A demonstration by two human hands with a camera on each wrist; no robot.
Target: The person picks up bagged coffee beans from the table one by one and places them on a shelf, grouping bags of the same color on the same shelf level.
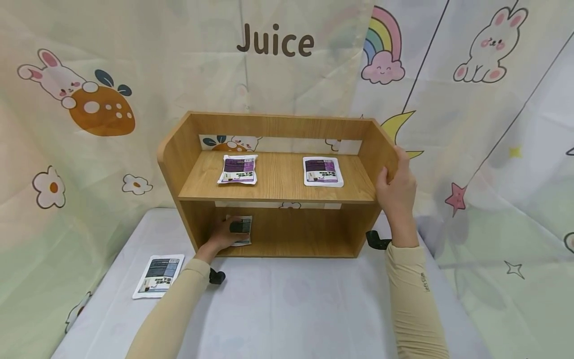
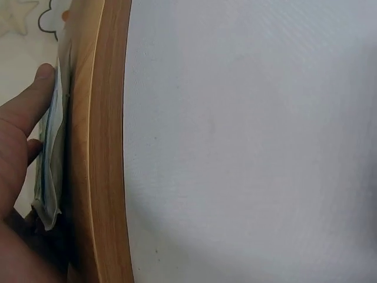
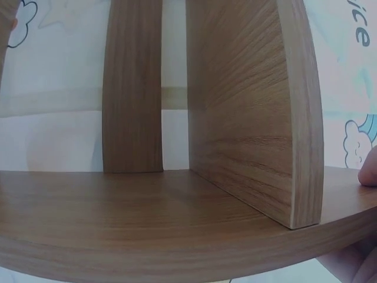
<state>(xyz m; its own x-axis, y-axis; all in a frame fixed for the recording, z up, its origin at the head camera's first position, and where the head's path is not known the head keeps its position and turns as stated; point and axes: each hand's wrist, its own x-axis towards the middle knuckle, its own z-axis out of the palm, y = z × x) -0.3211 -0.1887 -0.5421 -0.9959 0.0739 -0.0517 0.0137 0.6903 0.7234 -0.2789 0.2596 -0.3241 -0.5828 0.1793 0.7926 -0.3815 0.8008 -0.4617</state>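
A two-tier wooden shelf (image 1: 278, 195) stands on the white-covered table. My left hand (image 1: 224, 234) reaches into the left of its lower tier and holds a flat, sealed packet (image 1: 242, 227) with a dark printed label. In the left wrist view this packet (image 2: 54, 147) appears edge-on, close against the wooden board; part of the hand's hold is hidden. My right hand (image 1: 398, 192) grips the shelf's right side panel near its upper front edge. Only some fingertips (image 3: 370, 168) of that hand show in the right wrist view, beside the board.
On the upper tier lie two white packets with purple labels, one at left (image 1: 238, 169) and one at right (image 1: 323, 172). Another packet (image 1: 159, 275) with a dark blue-grey label rests on the table (image 1: 287, 309) left of the shelf. A printed curtain (image 1: 287, 85) hangs close behind.
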